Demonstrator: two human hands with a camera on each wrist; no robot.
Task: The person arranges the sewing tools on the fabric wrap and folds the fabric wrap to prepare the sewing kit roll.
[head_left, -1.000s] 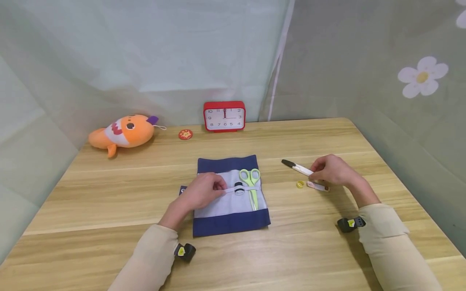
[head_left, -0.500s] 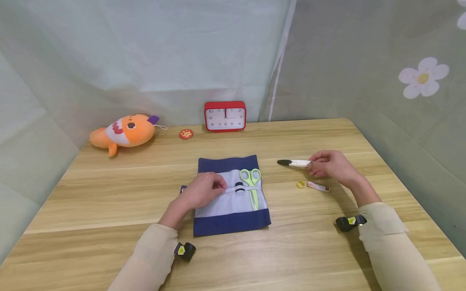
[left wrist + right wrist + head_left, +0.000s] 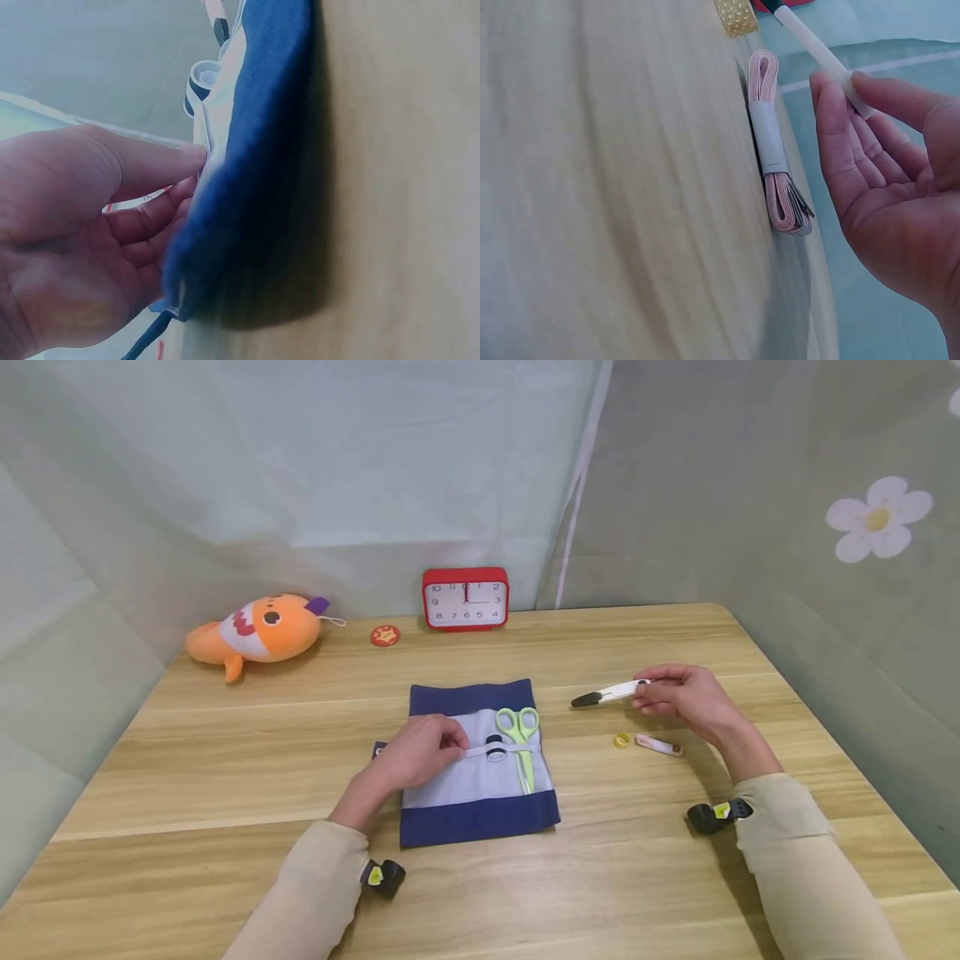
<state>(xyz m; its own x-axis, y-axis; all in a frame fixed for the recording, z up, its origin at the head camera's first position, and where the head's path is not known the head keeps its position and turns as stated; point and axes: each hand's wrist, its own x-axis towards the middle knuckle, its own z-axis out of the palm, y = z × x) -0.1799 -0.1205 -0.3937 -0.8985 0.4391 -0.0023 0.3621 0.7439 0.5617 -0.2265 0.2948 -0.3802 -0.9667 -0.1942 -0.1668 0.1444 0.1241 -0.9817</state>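
Note:
In the head view a navy-and-grey fabric sewing pouch (image 3: pixel 480 822) lies unfolded. My left hand (image 3: pixel 423 752) is at its left side, pinching the pale elastic strap (image 3: pixel 477 750) between thumb and fingers. Under that strap sit black and white thread spools (image 3: pixel 495 748) and light green scissors (image 3: pixel 522 743). To the right, my right hand (image 3: pixel 686 697) holds white thread snips (image 3: pixel 618 691) by one end, their black tip pointing left toward the pouch. Close below that hand in the right wrist view are a folded pink tape measure (image 3: pixel 769 135) and a dimpled gold ring thimble (image 3: pixel 737 16).
A red clock (image 3: pixel 466 600) stands at the table's back edge. Left of it are a round red badge (image 3: pixel 386 636) and an orange plush shark (image 3: pixel 277 627). Fabric curtains (image 3: pixel 337 485) enclose the wooden table (image 3: pixel 225 760).
My right hand has lifted the thread snips up and away from the thimble and tape measure, and their angle has turned, black tip now lower. The left hand has kept its pinch on the strap.

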